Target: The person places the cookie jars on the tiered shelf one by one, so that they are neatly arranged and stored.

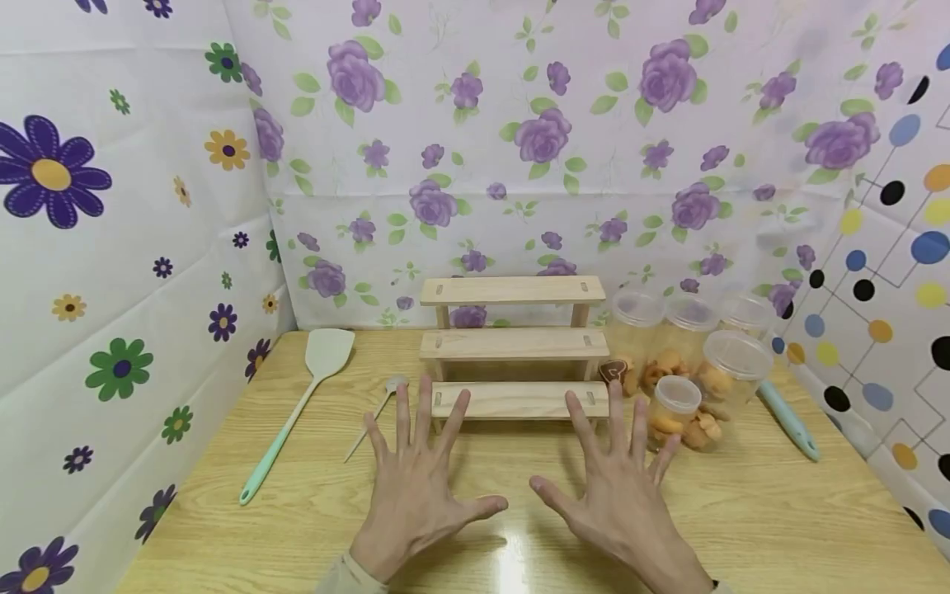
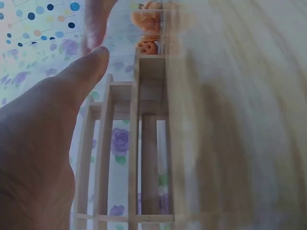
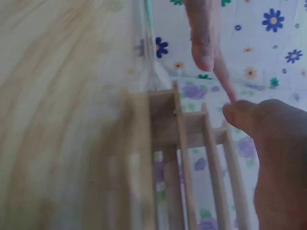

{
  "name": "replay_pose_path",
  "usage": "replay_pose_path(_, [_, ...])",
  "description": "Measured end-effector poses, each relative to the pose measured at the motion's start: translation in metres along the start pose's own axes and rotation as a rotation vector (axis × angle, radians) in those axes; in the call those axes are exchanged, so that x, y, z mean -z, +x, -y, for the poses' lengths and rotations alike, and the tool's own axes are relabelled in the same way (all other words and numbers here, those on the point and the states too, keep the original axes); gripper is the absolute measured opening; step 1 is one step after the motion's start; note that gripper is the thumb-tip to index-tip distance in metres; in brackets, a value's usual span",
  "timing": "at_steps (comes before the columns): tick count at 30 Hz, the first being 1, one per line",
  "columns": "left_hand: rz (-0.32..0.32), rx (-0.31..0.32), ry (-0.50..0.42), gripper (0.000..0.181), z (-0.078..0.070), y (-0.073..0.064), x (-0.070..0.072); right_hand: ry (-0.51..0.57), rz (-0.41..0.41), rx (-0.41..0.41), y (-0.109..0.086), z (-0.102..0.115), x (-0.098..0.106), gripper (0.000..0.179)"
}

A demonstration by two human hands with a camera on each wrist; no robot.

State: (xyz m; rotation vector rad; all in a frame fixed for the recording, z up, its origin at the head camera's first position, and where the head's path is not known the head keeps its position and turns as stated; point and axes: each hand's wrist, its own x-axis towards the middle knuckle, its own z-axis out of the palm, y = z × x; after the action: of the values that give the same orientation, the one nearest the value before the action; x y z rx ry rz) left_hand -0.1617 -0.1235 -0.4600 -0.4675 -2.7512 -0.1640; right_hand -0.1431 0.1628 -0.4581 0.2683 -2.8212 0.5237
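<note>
My left hand (image 1: 416,487) is spread above the table with its palm down and fingers apart, holding nothing. Mirroring it, my right hand (image 1: 623,499) also has straight, splayed fingers and holds nothing. Beyond the fingertips stands a three-step wooden rack (image 1: 515,344), its tiers bare. A long thin spoon (image 1: 382,412) lies just left of the rack, near the left fingertips. Close to the right fingers is a small lidded jar (image 1: 674,406) with snacks inside. The left wrist view shows the rack (image 2: 135,143) sideways beside the left thumb; the right wrist view shows the right thumb (image 3: 268,120).
Several larger clear jars of snacks, one in front (image 1: 735,363), cluster right of the rack. A pale green spatula (image 1: 326,355) lies at the left. A blue handle (image 1: 790,422) sticks out behind the jars. Patterned cloth (image 1: 475,148) encloses the wooden table (image 1: 223,544).
</note>
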Motion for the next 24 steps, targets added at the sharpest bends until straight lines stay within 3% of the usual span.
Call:
replay_pose_path(4, [-0.051, 0.032, -0.106, 0.137, 0.006, 0.011, 0.010, 0.077, -0.116, 0.019, 0.001, 0.007, 0.031, 0.116])
replay_pose_path(7, [-0.182, 0.054, -0.243, 0.126, 0.015, 0.024, 0.016, 0.209, -0.255, 0.064, 0.004, 0.006, 0.056, 0.110])
replay_pose_path(10, [-0.313, 0.068, -0.415, 0.097, 0.025, 0.036, 0.014, 0.352, -0.422, 0.175, 0.012, -0.005, 0.075, 0.097])
replay_pose_path(12, [-0.359, 0.087, -0.523, 0.078, 0.032, 0.043, 0.008, 0.461, -0.522, 0.288, 0.018, -0.018, 0.084, 0.090])
replay_pose_path(14, [-0.368, 0.119, -0.646, 0.065, 0.039, 0.047, 0.000, 0.601, -0.595, 0.389, 0.024, -0.032, 0.094, 0.085])
replay_pose_path(17, [-0.356, 0.178, -0.795, 0.053, 0.048, 0.051, -0.014, 0.894, -0.651, 0.493, 0.030, -0.050, 0.109, 0.082])
replay_pose_path(21, [-0.301, 0.270, -0.944, 0.045, 0.056, 0.051, -0.032, 1.185, -0.740, 0.498, 0.036, -0.073, 0.125, 0.076])
replay_pose_path(24, [-0.258, 0.334, -1.009, 0.042, 0.059, 0.050, -0.043, 1.245, -0.803, 0.442, 0.037, -0.099, 0.126, 0.074])
